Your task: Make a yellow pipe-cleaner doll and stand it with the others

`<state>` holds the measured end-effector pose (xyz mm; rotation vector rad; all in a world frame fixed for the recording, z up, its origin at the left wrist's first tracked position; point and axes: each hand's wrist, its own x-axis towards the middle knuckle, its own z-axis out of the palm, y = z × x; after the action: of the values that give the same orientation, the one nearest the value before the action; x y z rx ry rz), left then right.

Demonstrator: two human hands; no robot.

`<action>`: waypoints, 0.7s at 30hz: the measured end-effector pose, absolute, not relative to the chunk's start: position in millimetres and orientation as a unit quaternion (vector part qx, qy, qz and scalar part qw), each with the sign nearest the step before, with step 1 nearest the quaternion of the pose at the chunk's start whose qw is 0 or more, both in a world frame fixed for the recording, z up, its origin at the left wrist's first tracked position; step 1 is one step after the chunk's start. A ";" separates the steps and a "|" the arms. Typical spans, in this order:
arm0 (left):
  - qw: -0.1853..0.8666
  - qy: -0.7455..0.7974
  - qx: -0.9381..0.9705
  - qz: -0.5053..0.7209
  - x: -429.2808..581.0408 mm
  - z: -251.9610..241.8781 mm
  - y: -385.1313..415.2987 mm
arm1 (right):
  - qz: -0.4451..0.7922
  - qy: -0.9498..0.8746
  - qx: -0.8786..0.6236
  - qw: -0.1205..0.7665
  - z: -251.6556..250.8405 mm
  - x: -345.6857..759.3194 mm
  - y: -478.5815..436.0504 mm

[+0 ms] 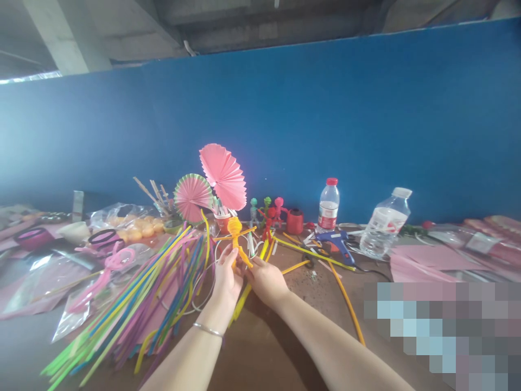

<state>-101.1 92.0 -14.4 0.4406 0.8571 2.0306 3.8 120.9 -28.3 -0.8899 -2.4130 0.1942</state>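
Note:
An orange pipe-cleaner figure (234, 234) with a round head, outstretched arms and legs is held upright over the table. My left hand (228, 271) is closed around its lower body from the left. From the right, my right hand (265, 279) pinches at one orange leg, its fingertips partly hidden. Behind the figure stand several finished-looking pipe-cleaner figures, among them a red one (269, 217) and a pink one (279, 205). A big bundle of coloured pipe cleaners (134, 304) lies to the left of my left hand.
A blue glue gun (337, 243) lies right of centre, near a red-capped bottle (329, 209) and a tilted clear bottle (385, 225). Pink paper fans (223, 174) rise behind the bundle. Loose orange pipe cleaners (348, 304) and pink sheets (431, 259) lie to the right.

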 end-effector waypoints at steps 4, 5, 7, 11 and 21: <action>0.357 0.390 0.184 0.829 -107.3 -18.2 95.1 | 0.023 -0.921 -0.302 0.246 -25.6 0.1 107.3; 0.324 0.412 0.196 0.829 -109.0 -19.6 95.9 | 0.015 -0.925 -0.294 0.240 -24.6 0.0 104.1; 0.247 0.471 0.242 0.812 -112.4 -21.7 96.4 | 0.007 -0.932 -0.279 0.230 -22.8 0.7 99.1; 0.128 0.574 0.368 0.721 -116.6 -21.6 92.8 | -0.009 -0.930 -0.272 0.248 -20.7 4.6 96.6; 0.221 0.576 0.357 0.701 -111.0 -22.5 95.2 | 0.130 -0.822 -0.329 0.447 -13.6 18.3 118.8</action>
<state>-111.0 95.2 -22.5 0.9875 1.5937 1.9378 18.3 118.8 -13.6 -0.8151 -2.0349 0.3231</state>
